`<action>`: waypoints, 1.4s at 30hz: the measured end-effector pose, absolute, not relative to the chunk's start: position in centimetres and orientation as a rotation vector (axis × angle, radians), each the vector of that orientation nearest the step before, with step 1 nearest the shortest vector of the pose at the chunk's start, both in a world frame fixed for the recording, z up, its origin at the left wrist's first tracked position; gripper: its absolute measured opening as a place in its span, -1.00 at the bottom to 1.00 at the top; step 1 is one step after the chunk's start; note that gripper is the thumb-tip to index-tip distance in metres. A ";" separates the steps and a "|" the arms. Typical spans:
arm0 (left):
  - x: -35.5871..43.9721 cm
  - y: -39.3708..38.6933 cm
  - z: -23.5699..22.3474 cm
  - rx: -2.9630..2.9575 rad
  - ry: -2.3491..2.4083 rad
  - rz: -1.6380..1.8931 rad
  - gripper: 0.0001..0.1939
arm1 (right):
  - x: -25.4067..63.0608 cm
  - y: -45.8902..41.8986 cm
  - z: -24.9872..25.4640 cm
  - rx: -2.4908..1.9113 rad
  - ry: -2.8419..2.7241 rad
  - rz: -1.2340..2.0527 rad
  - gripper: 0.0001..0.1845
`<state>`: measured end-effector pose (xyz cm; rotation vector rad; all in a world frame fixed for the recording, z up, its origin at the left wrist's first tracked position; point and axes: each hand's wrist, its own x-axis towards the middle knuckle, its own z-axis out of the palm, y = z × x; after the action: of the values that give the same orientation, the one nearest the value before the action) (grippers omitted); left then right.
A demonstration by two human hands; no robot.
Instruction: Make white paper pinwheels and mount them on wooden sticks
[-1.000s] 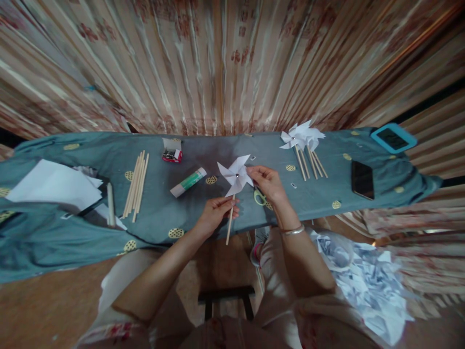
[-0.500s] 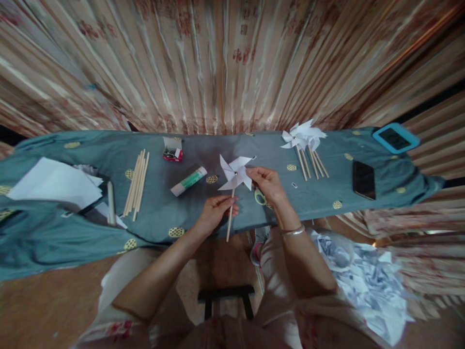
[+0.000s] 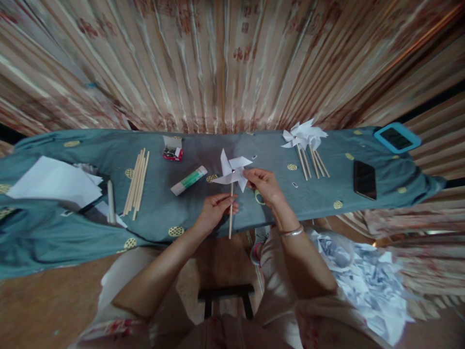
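Observation:
A white paper pinwheel (image 3: 232,174) on a thin wooden stick stands upright in front of me, a small shiny pin head at its centre. My left hand (image 3: 215,211) pinches the stick below the paper blades, and the stick's lower end (image 3: 230,230) sticks out under the fingers. On the other side, my right hand (image 3: 267,185) has thumb and forefinger closed on the edge of a blade. To the left lie a green and white glue stick (image 3: 189,180) and an opened small red box (image 3: 173,151) with dark metal bits inside.
Finished pinwheels (image 3: 305,134) lie at the back right, near a black phone (image 3: 364,180) and a blue-framed device (image 3: 397,137). Bare wooden sticks (image 3: 137,184) and white paper sheets (image 3: 54,184) are on the left. A bag of paper pieces (image 3: 370,281) stands below right.
The pinwheel's blades have turned a little, and its head has shifted slightly left, making the stick more upright. My right hand has moved slightly left with it.

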<state>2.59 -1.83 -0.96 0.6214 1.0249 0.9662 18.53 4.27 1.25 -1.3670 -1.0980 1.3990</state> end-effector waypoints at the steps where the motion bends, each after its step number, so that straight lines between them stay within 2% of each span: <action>1: 2.6 -1.8 -1.0 0.622 1.024 0.968 -0.48 | 18.5 4.2 1.3 -1.366 -1.100 1.404 -0.53; 27: 2.6 -1.6 -1.0 0.626 1.037 1.000 -0.49 | 17.3 3.6 1.3 -1.334 -1.084 1.549 -0.42; 38: 2.2 -1.6 -1.1 0.628 1.048 0.995 -0.50 | 18.5 3.9 1.1 -1.392 -1.270 1.463 -0.40; 42: 2.1 -1.6 -1.0 0.613 1.035 0.980 -0.50 | 20.4 4.3 1.0 -1.431 -1.284 1.197 -0.41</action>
<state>2.13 -1.56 -1.01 0.6134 1.0346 0.9800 20.37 4.26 0.98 -1.4305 -1.2842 1.1973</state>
